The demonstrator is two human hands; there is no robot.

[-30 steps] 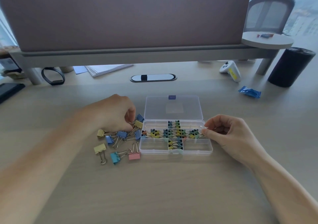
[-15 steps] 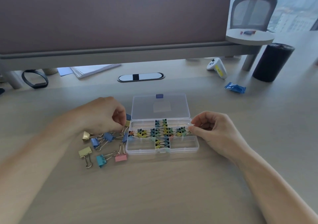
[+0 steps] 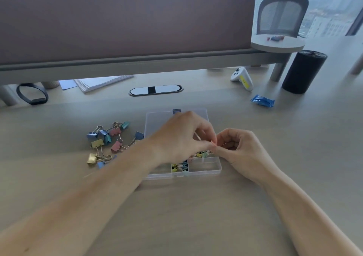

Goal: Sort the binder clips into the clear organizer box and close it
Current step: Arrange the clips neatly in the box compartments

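Left hand point(image 3: 182, 138) — moved since a second ago from the loose pile left of the box to above the box's right half; its forearm now crosses the box's left half. Fingers are curled, with the tips pinching a small binder clip point(image 3: 213, 143), pinkish where it shows and mostly hidden.

Right hand point(image 3: 241, 149) — at the box's right edge, much where it was. Its fingers are curled, and thumb and forefinger meet the left fingertips at the same spot. Whether they also grip the clip cannot be told.

Clear plastic organizer box point(image 3: 204, 171): lid open and laid flat on the far side, long axis running left to right across the person. It sits directly beneath the joined fingertips. The middle compartments hold small multicoloured clips point(image 3: 179, 167); the near-right compartment looks empty.

Loose pastel binder clips point(image 3: 110, 141): blue, pink, yellow, teal and one gold, scattered left of the box. They are well apart from the right hand and nearer the left.

Judgement: the held clip need only go straight down into a right-side compartment. The next fetch from the pile falls to the left hand.

Beyond the box: oval cable port point(image 3: 155, 90).
Far right of the box: blue foil wrapper point(image 3: 262, 101), white controller point(image 3: 242, 78), black cylinder point(image 3: 303, 72).
Far left of the box: paper stack point(image 3: 102, 82), black band point(image 3: 32, 96).
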